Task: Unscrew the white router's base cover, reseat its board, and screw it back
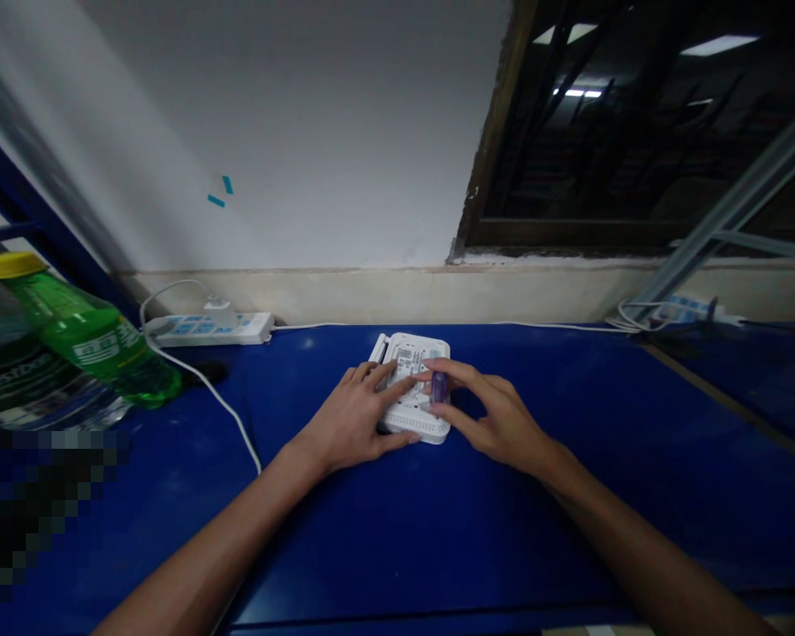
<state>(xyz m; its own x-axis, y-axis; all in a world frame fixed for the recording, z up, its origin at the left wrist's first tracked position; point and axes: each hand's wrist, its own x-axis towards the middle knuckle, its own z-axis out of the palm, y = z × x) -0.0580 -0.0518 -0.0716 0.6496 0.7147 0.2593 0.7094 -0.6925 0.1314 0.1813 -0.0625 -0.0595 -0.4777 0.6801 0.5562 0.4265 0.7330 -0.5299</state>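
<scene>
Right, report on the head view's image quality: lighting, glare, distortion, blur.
Head view: dim overall, with bright lights glaring in the dark window; wide-angle distortion stretches the green plastic bottle at the left edge; a pixelated block hides the lower left; the left hand, right hand and white device show no heavy blur.

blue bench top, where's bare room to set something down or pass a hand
Bare blue bench top lies right of the right hand, below the wall cable. Crowded: left end, with green bottle and power strip, and the white device under right and left hands.
</scene>
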